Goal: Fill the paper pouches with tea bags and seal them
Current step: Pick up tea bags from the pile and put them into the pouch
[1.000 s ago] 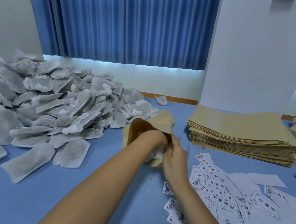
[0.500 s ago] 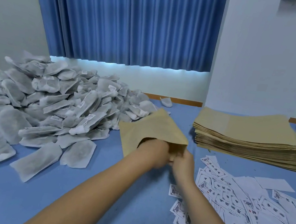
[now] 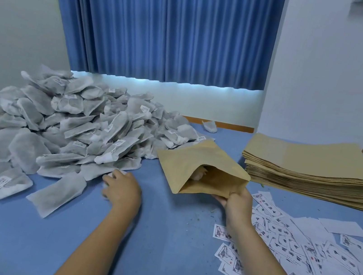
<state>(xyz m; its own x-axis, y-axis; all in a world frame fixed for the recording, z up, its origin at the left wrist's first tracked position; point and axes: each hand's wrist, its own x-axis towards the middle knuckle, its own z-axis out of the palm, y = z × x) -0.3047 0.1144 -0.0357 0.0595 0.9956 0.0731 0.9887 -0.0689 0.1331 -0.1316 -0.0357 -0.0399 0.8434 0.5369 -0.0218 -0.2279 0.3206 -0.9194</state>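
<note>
Above the table, right hand (image 3: 238,201) pinches the pouch (image 3: 199,166), mouth toward the person; left hand (image 3: 123,190) loosely curled, empty.

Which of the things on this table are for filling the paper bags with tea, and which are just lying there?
For the job:
- open pouch in the right hand
- tea bag pile, left hand reaching to it
- stack of empty pouches

Just lying about, as far as I can tell:
- printed labels
- white board
</note>
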